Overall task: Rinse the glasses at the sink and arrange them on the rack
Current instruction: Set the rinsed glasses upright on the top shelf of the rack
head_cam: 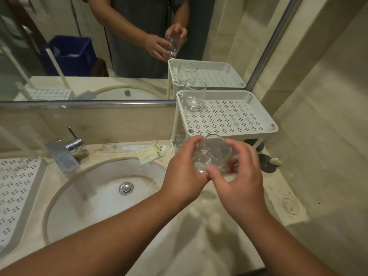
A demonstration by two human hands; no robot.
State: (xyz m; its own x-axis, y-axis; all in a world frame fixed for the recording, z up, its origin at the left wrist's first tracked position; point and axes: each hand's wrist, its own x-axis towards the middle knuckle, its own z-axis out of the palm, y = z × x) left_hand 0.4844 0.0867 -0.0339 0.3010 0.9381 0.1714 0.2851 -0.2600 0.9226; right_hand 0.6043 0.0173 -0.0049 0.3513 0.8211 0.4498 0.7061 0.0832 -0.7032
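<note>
Both hands hold a clear stemless glass [214,154] above the counter, just right of the white sink basin [95,196] and in front of the rack. My left hand [183,172] grips its left side and base. My right hand [241,180] curls around its right side, thumb at the bottom. The glass is tilted, mouth pointing away from me. A second clear glass [193,95] stands upright in the back left corner of the white perforated rack's top shelf [235,118]. Something glassy shows on the rack's lower shelf [179,141], half hidden.
A chrome faucet [67,150] stands at the sink's back left. Paper sachets [151,154] lie on the marble counter behind the basin. Another white perforated tray [18,188] sits at the left edge. Dark coasters and a pebble [274,161] lie right of the rack. The mirror runs behind.
</note>
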